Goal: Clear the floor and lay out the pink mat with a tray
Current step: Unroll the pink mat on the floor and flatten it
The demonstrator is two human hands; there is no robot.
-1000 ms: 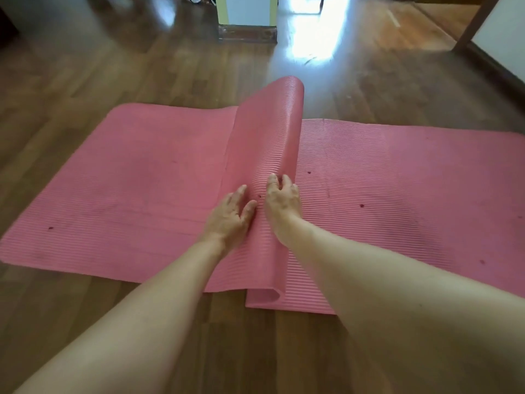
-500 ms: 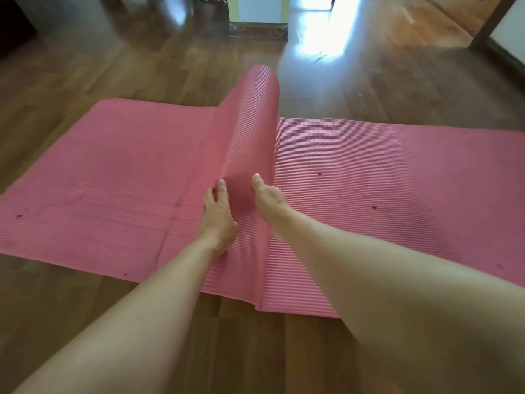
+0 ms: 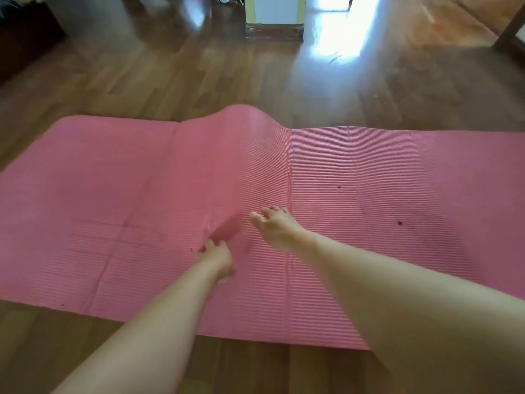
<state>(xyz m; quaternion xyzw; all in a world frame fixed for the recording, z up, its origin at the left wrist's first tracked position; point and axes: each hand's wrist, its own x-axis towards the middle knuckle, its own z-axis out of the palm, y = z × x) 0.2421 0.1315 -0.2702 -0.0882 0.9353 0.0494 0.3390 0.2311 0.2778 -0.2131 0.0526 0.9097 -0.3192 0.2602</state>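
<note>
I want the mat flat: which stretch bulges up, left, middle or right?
The middle stretch of the pink mat: it humps up at the far edge, while the left and right stretches lie flat on the floor.

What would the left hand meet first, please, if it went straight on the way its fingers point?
Likely the raised fold of the pink mat, just ahead of the left hand.

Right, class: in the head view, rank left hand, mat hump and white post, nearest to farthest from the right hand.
From the right hand:
1. Left hand, close by, lower left.
2. Mat hump, ahead, at the far edge.
3. White post, far back, centre.
</note>
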